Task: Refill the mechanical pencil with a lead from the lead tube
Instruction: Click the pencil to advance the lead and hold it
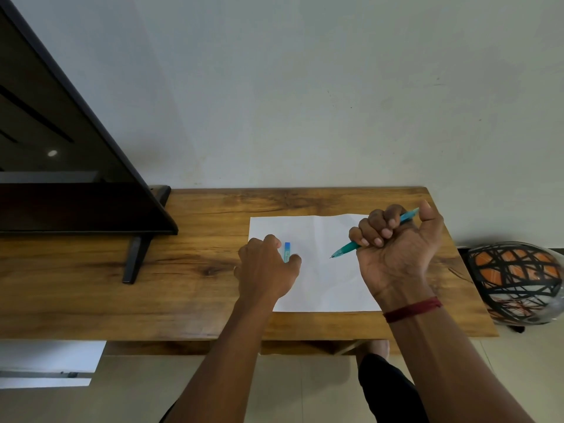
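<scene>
A teal mechanical pencil (pixel 346 249) is gripped in the fist of my right hand (pixel 396 248), its tip pointing down-left over the white sheet of paper (pixel 317 288), my thumb at its top end. The small blue lead tube (pixel 287 250) lies on the paper, and my left hand (pixel 265 267) rests over it with thumb and forefinger on either side of its lower end. Whether those fingers grip the tube is unclear.
The paper lies on a wooden table (pixel 152 285) against a pale wall. A dark television (pixel 61 163) on a stand fills the table's left side. An orange and black helmet (pixel 515 282) sits past the table's right edge. Tiled floor lies below.
</scene>
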